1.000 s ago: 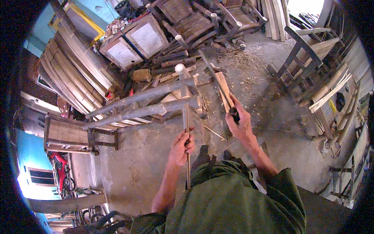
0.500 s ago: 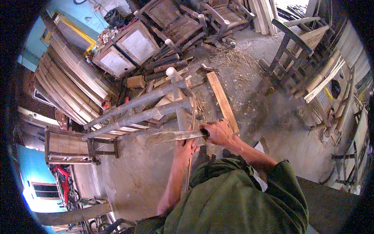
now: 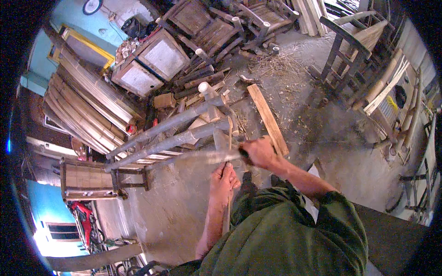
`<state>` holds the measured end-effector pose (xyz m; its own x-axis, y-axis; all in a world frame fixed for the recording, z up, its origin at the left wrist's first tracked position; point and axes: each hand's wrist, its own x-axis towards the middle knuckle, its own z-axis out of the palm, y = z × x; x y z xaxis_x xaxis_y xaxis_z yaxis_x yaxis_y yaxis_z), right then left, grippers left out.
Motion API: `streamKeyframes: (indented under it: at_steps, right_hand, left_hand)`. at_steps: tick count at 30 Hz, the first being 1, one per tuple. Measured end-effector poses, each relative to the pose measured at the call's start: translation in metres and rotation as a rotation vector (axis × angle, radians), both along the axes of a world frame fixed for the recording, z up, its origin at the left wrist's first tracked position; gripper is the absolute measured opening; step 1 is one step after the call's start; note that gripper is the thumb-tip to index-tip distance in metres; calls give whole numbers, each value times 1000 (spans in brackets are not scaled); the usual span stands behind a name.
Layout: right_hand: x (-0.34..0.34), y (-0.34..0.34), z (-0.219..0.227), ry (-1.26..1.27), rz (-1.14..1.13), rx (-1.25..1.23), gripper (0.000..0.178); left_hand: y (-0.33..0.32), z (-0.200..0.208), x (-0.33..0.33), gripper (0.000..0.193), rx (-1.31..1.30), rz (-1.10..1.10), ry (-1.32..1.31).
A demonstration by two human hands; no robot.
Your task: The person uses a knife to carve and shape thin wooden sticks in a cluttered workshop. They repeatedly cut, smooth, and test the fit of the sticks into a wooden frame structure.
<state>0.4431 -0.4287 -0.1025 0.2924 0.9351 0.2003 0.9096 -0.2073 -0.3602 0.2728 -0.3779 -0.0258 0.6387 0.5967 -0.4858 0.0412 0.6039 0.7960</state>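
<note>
Concrete floor [image 3: 165, 202] is beneath; vs a sec ago, R hand [image 3: 260, 154], closed on the knife [image 3: 223, 157], has swung it, now blurred, across the thin strip [image 3: 230, 133] pinched in L hand [image 3: 224, 179], so blade-work seems under way.

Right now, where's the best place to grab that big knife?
Probably by the dark handle, from the right, as the right hand holds it. The rest of the knife is a long flat blade pointing left, blurred, just above the left hand with its thin strip, so that end looks unsafe to hold.
</note>
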Motion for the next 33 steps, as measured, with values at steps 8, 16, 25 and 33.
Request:
streamKeyframes:
  at_steps: [8, 16, 25, 33]
  right_hand:
    - [97, 10, -26, 248, -362, -163, 24]
    - [50, -8, 20, 54, -205, 48, 22]
    - [75, 3, 11, 76, 48, 185, 35]
    - [214, -68, -76, 421, -678, -71, 25]
  left_hand:
    - [-13, 21, -19, 30, 113, -17, 129]
    - [-1, 8, -6, 39, -2, -112, -7]
    - [-13, 15, 11, 33, 50, -131, 6]
    - [-15, 61, -96, 32, 244, -92, 201]
